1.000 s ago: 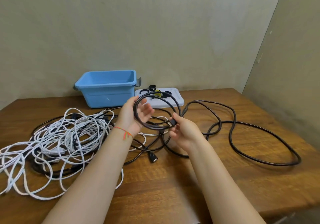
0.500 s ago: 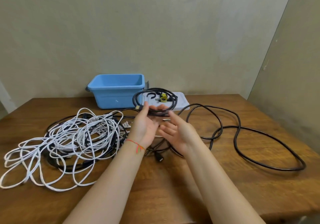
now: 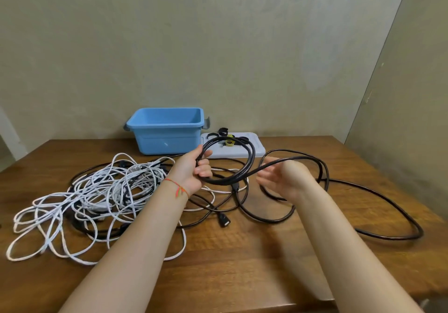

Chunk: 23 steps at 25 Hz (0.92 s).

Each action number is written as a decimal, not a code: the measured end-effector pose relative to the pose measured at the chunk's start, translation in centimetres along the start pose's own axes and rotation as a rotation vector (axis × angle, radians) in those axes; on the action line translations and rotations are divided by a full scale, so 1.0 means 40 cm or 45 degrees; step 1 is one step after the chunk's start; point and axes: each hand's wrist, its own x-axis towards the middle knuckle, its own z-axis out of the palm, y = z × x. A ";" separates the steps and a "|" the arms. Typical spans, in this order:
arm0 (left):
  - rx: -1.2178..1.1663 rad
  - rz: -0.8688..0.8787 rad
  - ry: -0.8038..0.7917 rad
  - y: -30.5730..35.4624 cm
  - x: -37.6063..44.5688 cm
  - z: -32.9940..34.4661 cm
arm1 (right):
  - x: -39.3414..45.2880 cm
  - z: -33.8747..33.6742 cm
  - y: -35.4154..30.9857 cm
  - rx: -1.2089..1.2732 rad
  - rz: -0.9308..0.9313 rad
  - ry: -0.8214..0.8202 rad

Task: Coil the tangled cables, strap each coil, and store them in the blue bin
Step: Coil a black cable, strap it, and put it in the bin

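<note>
My left hand grips a small coil of black cable, held up over the wooden table. The same cable runs right from the coil and passes between the thumb and fingers of my right hand, which holds it loosely. The rest of the black cable lies in wide loops on the right. On the left lies a tangle of white cable mixed with black strands. The blue bin stands open at the back by the wall.
A white lid lies flat right of the bin with black and yellow straps on it. A black connector end lies on the table in front of my hands. Walls close off the back and right.
My hands have moved apart. My left hand now grips the coil on its left side, and my right hand has shifted right, taking hold of the loose run of cable.
</note>
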 end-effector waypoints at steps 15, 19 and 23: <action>1.346 -0.466 -0.564 0.020 -0.019 0.072 | -0.047 0.037 -0.093 -1.669 -0.594 -0.532; 1.438 -0.465 -0.546 0.004 -0.006 0.086 | 0.002 0.075 0.004 -1.823 -0.642 -0.621; 1.450 -0.344 -0.474 -0.001 0.013 0.065 | 0.038 0.096 0.044 -1.884 -0.620 -0.526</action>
